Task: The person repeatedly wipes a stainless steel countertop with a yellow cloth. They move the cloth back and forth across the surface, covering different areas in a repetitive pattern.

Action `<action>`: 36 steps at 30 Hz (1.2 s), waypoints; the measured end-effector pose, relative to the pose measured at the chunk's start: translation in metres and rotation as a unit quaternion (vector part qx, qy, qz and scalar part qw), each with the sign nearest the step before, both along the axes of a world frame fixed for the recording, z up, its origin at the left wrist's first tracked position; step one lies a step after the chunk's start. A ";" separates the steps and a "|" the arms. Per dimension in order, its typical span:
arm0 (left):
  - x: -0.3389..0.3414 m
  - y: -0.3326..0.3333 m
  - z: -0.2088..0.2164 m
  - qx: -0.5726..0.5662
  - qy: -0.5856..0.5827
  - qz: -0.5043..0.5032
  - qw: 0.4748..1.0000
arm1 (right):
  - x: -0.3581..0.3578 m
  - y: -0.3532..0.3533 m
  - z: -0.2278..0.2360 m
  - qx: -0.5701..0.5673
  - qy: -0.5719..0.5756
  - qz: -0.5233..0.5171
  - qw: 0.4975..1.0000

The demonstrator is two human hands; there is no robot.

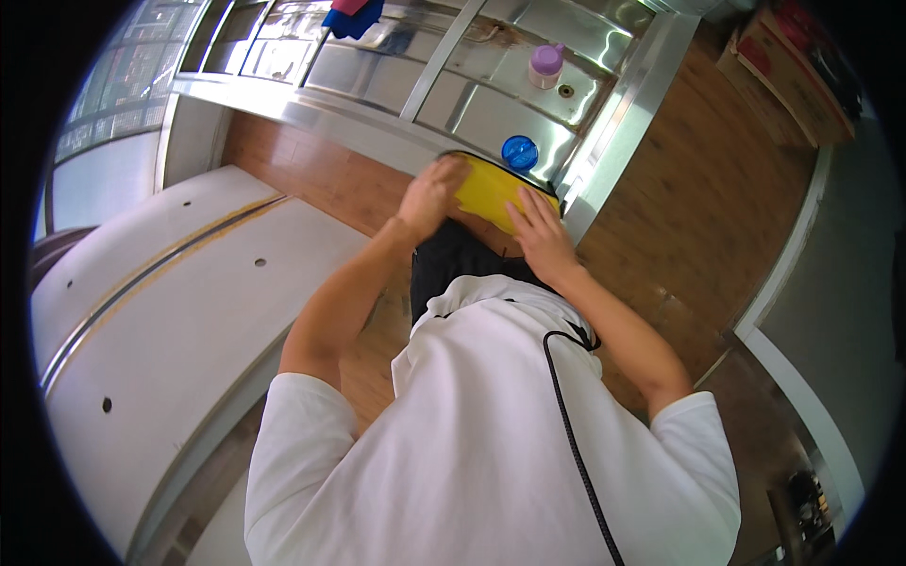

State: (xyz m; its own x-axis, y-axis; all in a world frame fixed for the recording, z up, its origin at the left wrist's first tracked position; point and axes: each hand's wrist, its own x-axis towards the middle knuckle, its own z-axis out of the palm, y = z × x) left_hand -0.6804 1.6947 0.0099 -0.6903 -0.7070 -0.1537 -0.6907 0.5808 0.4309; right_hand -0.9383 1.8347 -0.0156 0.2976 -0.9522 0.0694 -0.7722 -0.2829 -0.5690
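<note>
A yellow cloth [486, 193] with a dark edge lies along the near rim of the steel sink, just in front of my body. At its left end, my left hand [436, 195] is closed on it, the fingers curled and somewhat blurred. On the right end rests my right hand [545, 236], fingers stretched out and apart, pressing flat against the cloth. Right behind the cloth sits a blue see-through round object [519, 152], perhaps a lid. Farther back in the basin stands a clear cup with a purple top [545, 66], near a drain hole.
The steel sink [429, 71] has several compartments, with blue and red cloths [353, 19] on its far side. To my left is a large white panel [217, 311] with holes and a dark strip. A cardboard box [788, 71] stands at the far right on the wooden floor [694, 208].
</note>
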 end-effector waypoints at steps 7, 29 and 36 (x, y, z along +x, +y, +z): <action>-0.081 0.046 -0.025 0.002 0.170 -0.153 0.973 | -0.024 0.040 0.014 -0.003 0.044 -0.055 0.998; 0.218 -0.191 -0.049 -0.047 0.148 -0.071 0.985 | 0.238 -0.171 0.008 -0.005 0.056 -0.093 0.994; 0.072 -0.088 -0.028 0.035 0.129 -0.146 0.980 | 0.142 -0.084 0.025 0.045 0.104 -0.124 0.986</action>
